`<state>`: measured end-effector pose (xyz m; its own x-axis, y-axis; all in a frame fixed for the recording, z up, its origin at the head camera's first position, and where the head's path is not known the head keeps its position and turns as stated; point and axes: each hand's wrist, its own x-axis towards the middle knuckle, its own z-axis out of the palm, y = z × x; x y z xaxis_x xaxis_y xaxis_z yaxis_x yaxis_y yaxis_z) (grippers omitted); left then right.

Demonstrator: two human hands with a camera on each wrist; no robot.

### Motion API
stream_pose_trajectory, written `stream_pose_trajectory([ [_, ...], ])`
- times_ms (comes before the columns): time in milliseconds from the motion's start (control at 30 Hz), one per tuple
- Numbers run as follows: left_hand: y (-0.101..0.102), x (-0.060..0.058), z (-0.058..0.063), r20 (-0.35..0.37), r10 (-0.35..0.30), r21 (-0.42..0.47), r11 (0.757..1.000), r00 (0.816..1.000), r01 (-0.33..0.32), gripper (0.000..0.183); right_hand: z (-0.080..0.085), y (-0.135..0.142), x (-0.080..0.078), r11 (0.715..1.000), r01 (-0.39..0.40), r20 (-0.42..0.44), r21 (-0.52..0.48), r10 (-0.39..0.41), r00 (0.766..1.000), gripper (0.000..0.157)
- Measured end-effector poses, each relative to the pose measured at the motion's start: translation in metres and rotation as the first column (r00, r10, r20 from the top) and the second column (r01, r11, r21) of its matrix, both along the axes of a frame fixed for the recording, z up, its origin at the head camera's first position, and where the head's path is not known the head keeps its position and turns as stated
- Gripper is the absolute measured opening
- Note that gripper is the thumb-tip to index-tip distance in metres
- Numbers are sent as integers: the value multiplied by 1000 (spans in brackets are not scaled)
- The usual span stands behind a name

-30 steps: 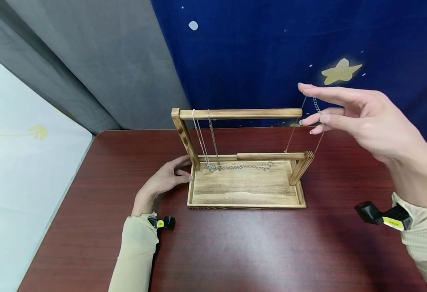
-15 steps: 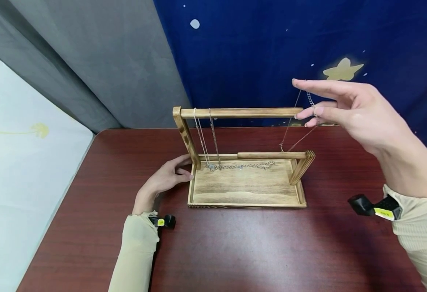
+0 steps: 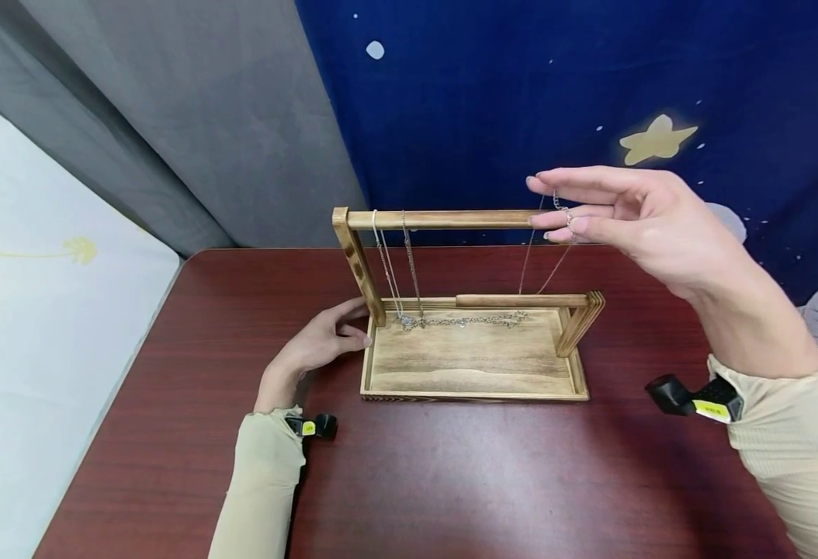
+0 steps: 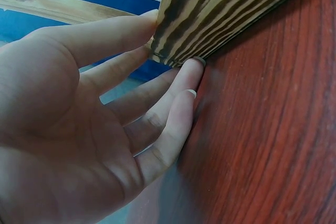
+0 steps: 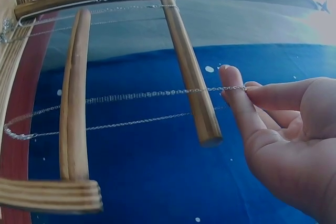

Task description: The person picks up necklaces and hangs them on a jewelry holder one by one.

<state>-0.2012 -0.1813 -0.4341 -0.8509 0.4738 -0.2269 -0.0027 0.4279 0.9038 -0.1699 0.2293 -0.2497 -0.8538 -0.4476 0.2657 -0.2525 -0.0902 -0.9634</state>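
Note:
A wooden necklace stand [image 3: 465,220] has a high bar, a lower bar and a tray base [image 3: 475,397]. My left hand [image 3: 317,338] holds the tray's left back corner, thumb on the end wall and fingers behind. High at the right, my right hand [image 3: 649,225] pinches a fine silver necklace [image 5: 142,96] between thumb and finger, its top looped over the outstretched fingers. In the right wrist view the chain crosses the free end of the high bar [image 5: 210,129] and hangs past the lower bar [image 5: 74,103].
Two necklaces [image 3: 411,264] hang near the left end of the high bar. Chain [image 3: 482,319] lies along the back of the tray. The stand is on a red-brown table [image 3: 451,481], with a blue star-print curtain [image 3: 465,101] close behind.
My right hand has moved left with the necklace, from beyond the high bar's free end to over that end. The left hand stays at the tray corner.

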Motion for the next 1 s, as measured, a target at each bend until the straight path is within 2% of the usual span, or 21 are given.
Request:
stream_pose_trajectory([
  [400, 0, 0, 1, 3, -7, 13, 1000, 1000, 7, 73, -1, -20, -3, 999, -31, 4, 17, 31, 1000, 45],
  [767, 0, 1, 1, -3, -4, 8, 1000, 1000, 4, 74, -4, -40, -5, 991, -16, -2, 134, 16, 1000, 45],
  [1000, 0, 1, 1, -4, 1, 20, 1000, 1000, -1, 73, -5, -51, -7, 990, -47, 3, 134, 47, 999, 46],
])
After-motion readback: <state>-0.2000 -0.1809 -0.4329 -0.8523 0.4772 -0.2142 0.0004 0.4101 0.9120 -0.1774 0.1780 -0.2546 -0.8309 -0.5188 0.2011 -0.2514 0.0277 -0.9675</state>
